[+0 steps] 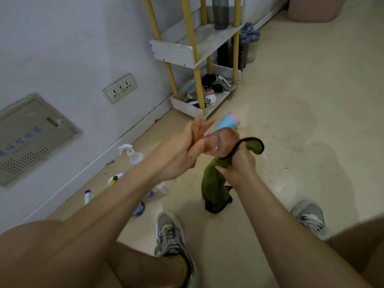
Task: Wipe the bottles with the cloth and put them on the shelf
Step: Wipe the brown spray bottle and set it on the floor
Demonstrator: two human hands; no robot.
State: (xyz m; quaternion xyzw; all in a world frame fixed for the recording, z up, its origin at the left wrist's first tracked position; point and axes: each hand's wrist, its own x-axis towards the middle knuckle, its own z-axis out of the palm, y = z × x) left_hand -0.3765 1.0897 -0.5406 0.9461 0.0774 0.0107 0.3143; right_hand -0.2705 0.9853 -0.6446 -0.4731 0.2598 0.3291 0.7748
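Note:
My left hand (182, 152) grips the neck end of a clear pinkish bottle (223, 142), held level above the floor. My right hand (239, 165) is closed on a green cloth (214, 190) whose top end curls over the bottle's base while the rest hangs down. The white shelf rack (176, 50) with yellow poles stands against the wall ahead. A dark grey bottle (220, 12) stands on its upper tier, and dark bottles with blue lids (249, 42) stand by its right side. A blue and pink cup (227, 121) lies on the floor behind the held bottle.
Spray bottles (132, 154) and other small bottles (158, 190) lie on the floor along the wall at left. The rack's bottom tier (187, 107) holds clutter. A pink bin (315, 9) stands at the far right. My two shoes (170, 231) are planted below.

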